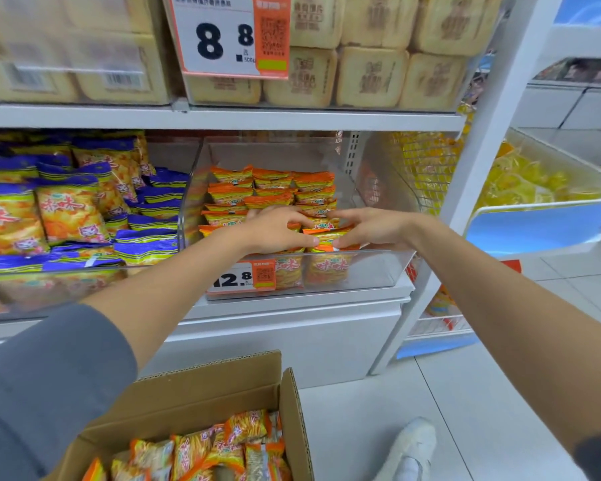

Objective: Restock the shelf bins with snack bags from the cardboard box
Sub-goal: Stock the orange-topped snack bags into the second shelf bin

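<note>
A clear plastic shelf bin (372,269) on the middle shelf holds rows of orange snack bags (275,189). Both my hands reach into its front part. My left hand (275,230) and my right hand (372,227) pinch the same small bunch of orange bags (325,236) from either side, just behind the bin's front wall. An open cardboard box (202,400) sits low in front of me, with several more orange snack bags (222,446) inside.
A neighbouring bin at the left holds blue and yellow snack bags (70,206). Pale bread packs (368,74) fill the top shelf behind an 8.8 price sign (229,36). A white shelf post (493,140) stands right. My shoe (413,446) is on the tiled floor.
</note>
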### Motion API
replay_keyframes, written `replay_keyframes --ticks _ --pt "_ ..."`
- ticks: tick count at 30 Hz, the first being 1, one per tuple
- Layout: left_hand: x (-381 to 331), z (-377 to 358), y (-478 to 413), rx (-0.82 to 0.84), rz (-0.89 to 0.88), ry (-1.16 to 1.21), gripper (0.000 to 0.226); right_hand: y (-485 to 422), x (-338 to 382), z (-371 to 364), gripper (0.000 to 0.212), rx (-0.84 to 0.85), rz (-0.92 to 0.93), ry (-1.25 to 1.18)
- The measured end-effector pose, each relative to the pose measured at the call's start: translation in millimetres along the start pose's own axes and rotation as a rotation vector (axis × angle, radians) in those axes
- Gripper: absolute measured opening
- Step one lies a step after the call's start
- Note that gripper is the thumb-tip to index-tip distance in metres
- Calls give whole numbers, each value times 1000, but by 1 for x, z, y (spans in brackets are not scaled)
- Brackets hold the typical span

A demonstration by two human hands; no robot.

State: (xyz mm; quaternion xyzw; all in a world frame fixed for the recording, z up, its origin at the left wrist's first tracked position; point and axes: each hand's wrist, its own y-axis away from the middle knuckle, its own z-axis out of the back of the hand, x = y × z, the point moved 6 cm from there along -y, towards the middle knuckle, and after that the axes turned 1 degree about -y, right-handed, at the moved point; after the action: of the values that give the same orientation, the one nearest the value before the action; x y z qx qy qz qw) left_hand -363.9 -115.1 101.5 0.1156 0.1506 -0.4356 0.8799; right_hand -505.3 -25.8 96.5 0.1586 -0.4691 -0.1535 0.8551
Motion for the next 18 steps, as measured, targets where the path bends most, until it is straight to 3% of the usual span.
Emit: replay_keyframes --ticks 5,10,13,15,18 --pt "4 -1 2 -10 -16 124 47 -5 0 -3 78 -30 0 43" --pt "1 -1 6 -17 -42 188 46 7 10 -3 69 -119 2 141" --pt "-3 13 26 -207 -95 176 35 23 26 2 55 -464 176 298" --pt "-1 21 51 -337 -105 237 22 42 40 -8 32 -730 320 313" --pt "5 19 101 -380 -113 392 9 63 54 -53 12 -801 464 221"
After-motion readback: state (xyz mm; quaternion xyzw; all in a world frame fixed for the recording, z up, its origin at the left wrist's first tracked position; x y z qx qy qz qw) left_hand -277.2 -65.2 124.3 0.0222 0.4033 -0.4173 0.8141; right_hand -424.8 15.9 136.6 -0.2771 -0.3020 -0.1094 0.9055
